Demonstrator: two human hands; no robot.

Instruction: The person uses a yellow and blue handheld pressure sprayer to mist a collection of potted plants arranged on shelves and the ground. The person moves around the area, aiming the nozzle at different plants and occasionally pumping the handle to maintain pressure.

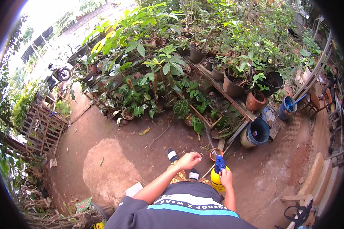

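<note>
My right hand point(226, 177) is closed round the blue handle of a yellow pump sprayer bottle point(216, 181), held upright at my right side. The blue sprayer head point(219, 162) points away from me. In front of my body my left hand point(190, 160) hangs in the air with its fingers loosely curled, and I see nothing in it. A small orange pot point(216, 154) lies on the ground just beyond the sprayer head. Potted plants crowd a low metal-edged bench point(215, 83) ahead of me.
A large blue-rimmed bucket point(255, 133) stands by the bench's near corner, with a smaller blue bucket point(287, 108) farther right. A terracotta pot point(255, 100) sits at the bench edge. Wooden slatted frames point(44, 128) stand at the left. Wooden boards point(315, 174) lie at the lower right.
</note>
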